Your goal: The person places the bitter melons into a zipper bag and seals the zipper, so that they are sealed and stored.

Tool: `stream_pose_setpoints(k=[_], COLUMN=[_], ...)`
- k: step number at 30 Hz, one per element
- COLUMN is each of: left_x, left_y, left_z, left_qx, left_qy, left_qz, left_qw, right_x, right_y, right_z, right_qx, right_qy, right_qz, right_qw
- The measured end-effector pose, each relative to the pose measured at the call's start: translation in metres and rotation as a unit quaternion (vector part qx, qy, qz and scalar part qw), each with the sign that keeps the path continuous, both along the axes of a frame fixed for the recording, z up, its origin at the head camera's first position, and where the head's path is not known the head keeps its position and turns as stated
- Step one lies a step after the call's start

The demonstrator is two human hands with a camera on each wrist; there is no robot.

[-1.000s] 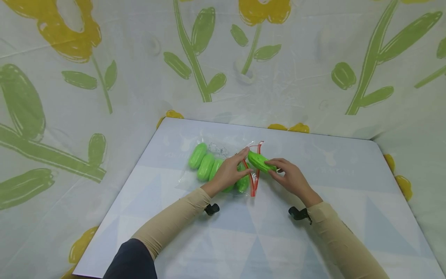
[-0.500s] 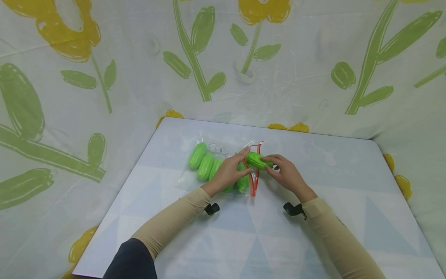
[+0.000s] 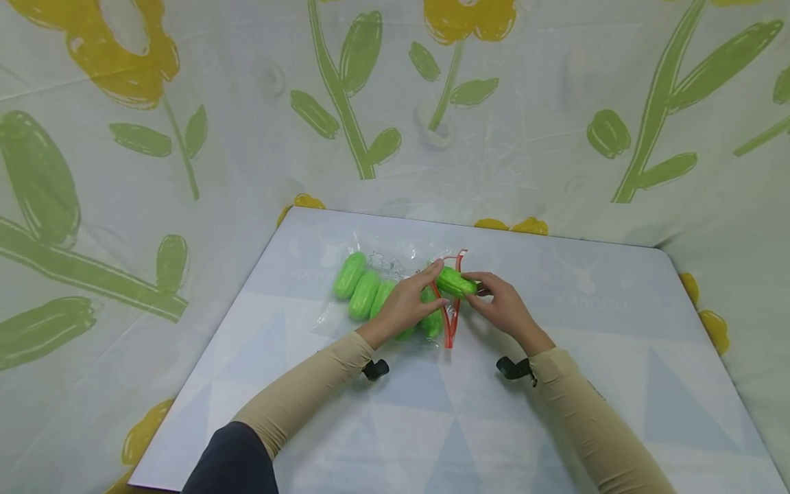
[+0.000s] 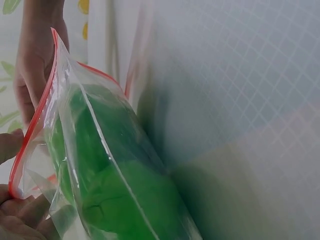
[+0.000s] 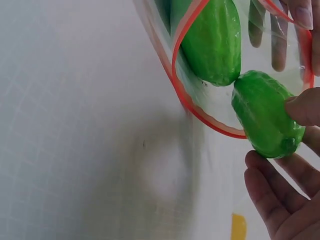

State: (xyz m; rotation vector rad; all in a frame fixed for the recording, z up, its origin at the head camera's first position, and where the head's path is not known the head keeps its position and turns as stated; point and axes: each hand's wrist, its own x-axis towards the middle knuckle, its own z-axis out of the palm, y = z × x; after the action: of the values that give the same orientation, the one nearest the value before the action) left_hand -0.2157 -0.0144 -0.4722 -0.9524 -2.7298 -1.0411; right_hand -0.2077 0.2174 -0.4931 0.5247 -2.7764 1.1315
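A clear zip bag (image 3: 452, 328) with a red zip edge lies on the table, its mouth facing right. Several green toy cucumbers (image 3: 364, 293) sit in a row inside it. My left hand (image 3: 404, 305) grips the bag's edge at the mouth, thumb and fingers pinching the rim (image 4: 41, 110) in the left wrist view. With thumb and fingers my right hand (image 3: 503, 307) holds another green toy cucumber (image 5: 265, 112) by its outer end. Its far end is within the open mouth and meets a cucumber (image 5: 212, 45) inside. My left forearm and hand hide part of the bag.
The pale table (image 3: 382, 432) carries a triangle pattern. A flower-printed curtain (image 3: 247, 103) hangs behind and beside it. Dark wrist cameras (image 3: 513, 368) jut from both wrists above the tabletop.
My right hand has moved left, carrying the toy cucumber from the bag's mouth further into it. The left hand and the bag have stayed almost still.
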Motion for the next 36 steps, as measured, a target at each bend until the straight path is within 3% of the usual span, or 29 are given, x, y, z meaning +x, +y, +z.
stream_pose_setpoints(k=[10, 22, 36], left_x=[0.001, 0.0, -0.001], left_y=[0.001, 0.0, 0.001], left_z=[0.002, -0.001, -0.001], left_qx=[0.003, 0.004, 0.013], left_qy=[0.005, -0.005, 0.006], left_qz=[0.001, 0.003, -0.006], left_qw=[1.0, 1.0, 0.9999], right_x=[0.0, 0.001, -0.001], right_y=[-0.004, -0.006, -0.014], right_z=[-0.006, -0.001, -0.008], right_qx=[-0.036, -0.055, -0.079], right_qy=[-0.018, -0.023, -0.022], right_qz=[-0.023, -0.013, -0.05], right_qw=[0.999, 0.998, 0.995])
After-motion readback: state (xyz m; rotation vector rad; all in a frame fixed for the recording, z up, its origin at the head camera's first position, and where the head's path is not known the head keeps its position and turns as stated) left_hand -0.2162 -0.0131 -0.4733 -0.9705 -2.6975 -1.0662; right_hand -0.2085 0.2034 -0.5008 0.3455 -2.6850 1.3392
